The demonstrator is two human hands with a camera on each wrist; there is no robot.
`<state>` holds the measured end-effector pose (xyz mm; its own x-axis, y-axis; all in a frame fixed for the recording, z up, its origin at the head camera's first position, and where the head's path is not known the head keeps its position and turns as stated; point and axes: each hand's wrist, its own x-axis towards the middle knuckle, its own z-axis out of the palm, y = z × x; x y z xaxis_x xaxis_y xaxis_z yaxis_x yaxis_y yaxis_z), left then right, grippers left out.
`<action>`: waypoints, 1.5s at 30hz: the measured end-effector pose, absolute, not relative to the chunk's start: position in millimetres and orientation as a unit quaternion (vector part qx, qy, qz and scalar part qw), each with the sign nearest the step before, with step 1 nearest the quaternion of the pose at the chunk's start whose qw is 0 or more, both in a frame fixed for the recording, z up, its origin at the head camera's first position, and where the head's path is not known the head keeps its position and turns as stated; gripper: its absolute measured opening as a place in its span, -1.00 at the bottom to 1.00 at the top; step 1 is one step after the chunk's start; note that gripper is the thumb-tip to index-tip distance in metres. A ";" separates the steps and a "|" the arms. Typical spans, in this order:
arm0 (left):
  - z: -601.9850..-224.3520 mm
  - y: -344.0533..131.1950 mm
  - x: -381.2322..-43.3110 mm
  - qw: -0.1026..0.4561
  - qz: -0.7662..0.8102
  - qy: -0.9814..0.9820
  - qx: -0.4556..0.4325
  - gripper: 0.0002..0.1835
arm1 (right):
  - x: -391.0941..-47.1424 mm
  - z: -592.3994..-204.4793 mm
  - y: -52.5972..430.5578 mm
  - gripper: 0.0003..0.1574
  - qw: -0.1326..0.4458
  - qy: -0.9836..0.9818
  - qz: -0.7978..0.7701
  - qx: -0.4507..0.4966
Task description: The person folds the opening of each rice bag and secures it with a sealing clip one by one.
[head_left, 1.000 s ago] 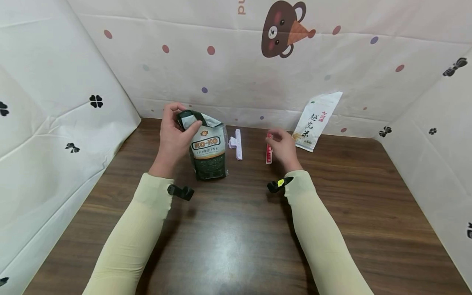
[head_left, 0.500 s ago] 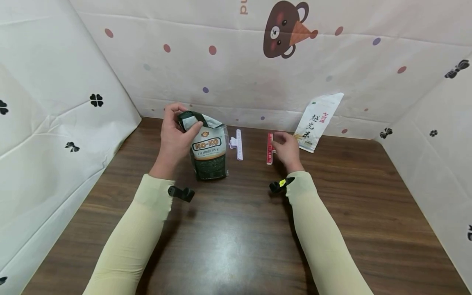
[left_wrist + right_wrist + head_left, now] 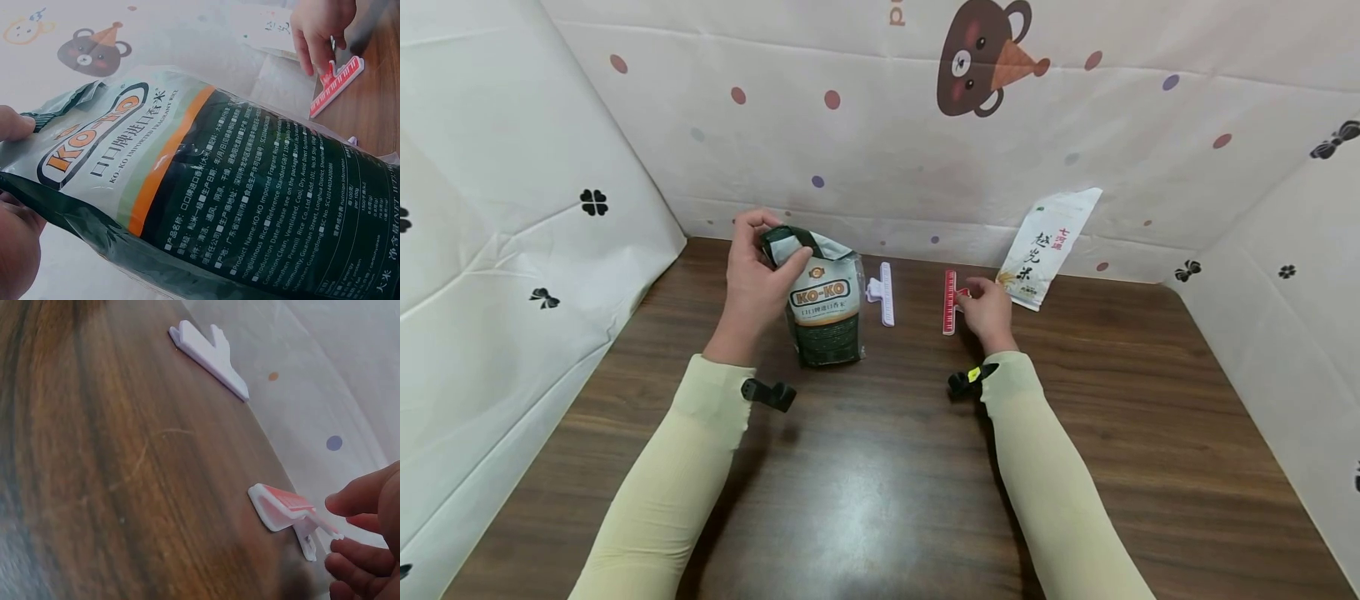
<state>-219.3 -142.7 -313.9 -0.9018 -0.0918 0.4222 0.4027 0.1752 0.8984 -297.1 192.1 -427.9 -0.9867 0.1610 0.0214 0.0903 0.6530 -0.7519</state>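
At the left, my left hand (image 3: 752,279) grips the folded top of a green and white rice bag (image 3: 826,308), with its thumb on the front. The bag stands upright on the table; its printed front fills much of the left wrist view. My right hand (image 3: 987,310) is at the handle side of a red and white bag clip (image 3: 950,304) lying on the table. In the right wrist view, the handle of the red clip (image 3: 284,509) points between the parted thumb and fingers. A pale purple bag clip (image 3: 886,294) lies between the rice bag and the red clip.
Behind my right hand, a white rice bag (image 3: 1048,247) leans against the back cloth (image 3: 880,150). Printed cloth also walls in the left and right sides. The dark wooden table (image 3: 865,467) stretches toward me.
My right hand has drawn back rightward from above the red bag clip to its handle, leaving the clip's ruler-like front exposed. My left hand keeps its grip on the rice bag.
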 end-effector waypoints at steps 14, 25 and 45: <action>-314.1 -143.1 -219.9 0.201 -0.635 -0.739 -0.105 -0.58 | -298.4 -433.9 192.2 -0.48 0.024 -0.919 0.379 -0.107; -312.5 -143.3 -218.1 0.198 -0.634 -0.741 -0.097 -0.56 | -294.2 -429.3 192.5 -0.53 0.022 -0.914 0.387 -0.119; -307.0 -147.6 -218.4 0.148 -0.680 -0.712 -0.094 -0.66 | -283.7 -418.4 188.7 -0.75 0.030 -0.908 0.404 -0.103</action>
<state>-218.4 -147.6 -307.0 -0.9385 -0.0683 0.3385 0.3350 0.0573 0.9405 -283.7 188.7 -418.4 -0.9770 0.2114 -0.0281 0.1624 0.6518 -0.7408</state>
